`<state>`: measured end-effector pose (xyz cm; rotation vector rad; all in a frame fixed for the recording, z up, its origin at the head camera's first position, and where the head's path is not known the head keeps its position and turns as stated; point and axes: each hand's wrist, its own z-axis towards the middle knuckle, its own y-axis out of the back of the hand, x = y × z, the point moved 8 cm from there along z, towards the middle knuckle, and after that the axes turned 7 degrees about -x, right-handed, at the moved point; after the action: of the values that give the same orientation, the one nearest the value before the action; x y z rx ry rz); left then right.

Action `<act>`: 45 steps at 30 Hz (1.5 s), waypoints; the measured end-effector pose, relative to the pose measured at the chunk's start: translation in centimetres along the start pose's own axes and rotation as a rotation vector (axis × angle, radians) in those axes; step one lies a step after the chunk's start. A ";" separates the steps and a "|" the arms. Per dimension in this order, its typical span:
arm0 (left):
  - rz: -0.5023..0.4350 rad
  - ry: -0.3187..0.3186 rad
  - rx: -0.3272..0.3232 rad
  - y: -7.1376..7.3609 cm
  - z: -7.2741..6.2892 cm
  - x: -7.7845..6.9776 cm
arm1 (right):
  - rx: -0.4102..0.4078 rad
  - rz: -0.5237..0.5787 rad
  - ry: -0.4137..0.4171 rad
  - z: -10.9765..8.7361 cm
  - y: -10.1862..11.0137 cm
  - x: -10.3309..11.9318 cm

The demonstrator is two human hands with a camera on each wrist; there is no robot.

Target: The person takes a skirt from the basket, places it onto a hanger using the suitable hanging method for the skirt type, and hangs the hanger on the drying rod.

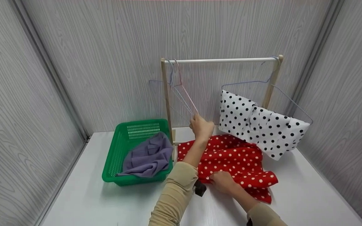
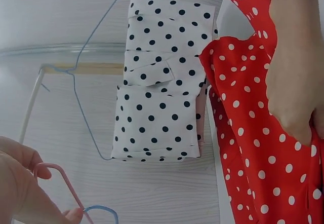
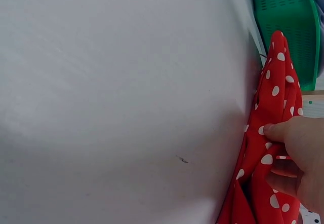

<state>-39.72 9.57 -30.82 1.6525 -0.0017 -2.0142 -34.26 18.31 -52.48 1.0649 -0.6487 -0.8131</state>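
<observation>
My left hand (image 1: 201, 126) grips the lower end of a pink hanger (image 1: 188, 98), whose hook is over the rail. A blue hanger (image 1: 171, 72) hangs right beside it. In the left wrist view, the fingers of my left hand (image 2: 23, 183) curl round the pink wire. Below lies a red cloth with white dots (image 1: 231, 160), rumpled on the table. My right hand (image 1: 222, 181) pinches its near edge between thumb and fingers, as the right wrist view shows at the folded red fabric (image 3: 273, 107).
A rack with a white rail (image 1: 225, 60) stands at the back. From its right end hangs a white black-dotted cloth (image 1: 262, 125) on a blue-purple hanger (image 1: 245, 82). Left of the rack, a green basket (image 1: 110, 160) holds a purple cloth (image 1: 148, 157). Walls enclose the white table (image 1: 83, 201).
</observation>
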 end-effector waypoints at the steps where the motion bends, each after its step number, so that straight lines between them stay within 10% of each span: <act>1: -0.015 0.023 0.007 0.0 0.1 0.2 | 0.007 0.005 -0.006 0.0 -0.1 0.0; 10: -0.133 0.141 0.031 0.5 0.8 0.7 | 0.039 0.007 -0.021 0.3 -0.4 0.2; 28: 0.024 -0.014 0.012 1.2 0.7 -0.8 | 0.012 -0.043 -0.002 0.2 0.4 0.5; 45: 0.040 -0.243 0.132 -0.6 -5.4 2.8 | -0.052 -0.042 0.013 0.1 0.7 0.5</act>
<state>-35.34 10.68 -34.93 1.4610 -0.2573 -2.2119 -33.85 17.99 -51.75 1.0390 -0.5926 -0.8546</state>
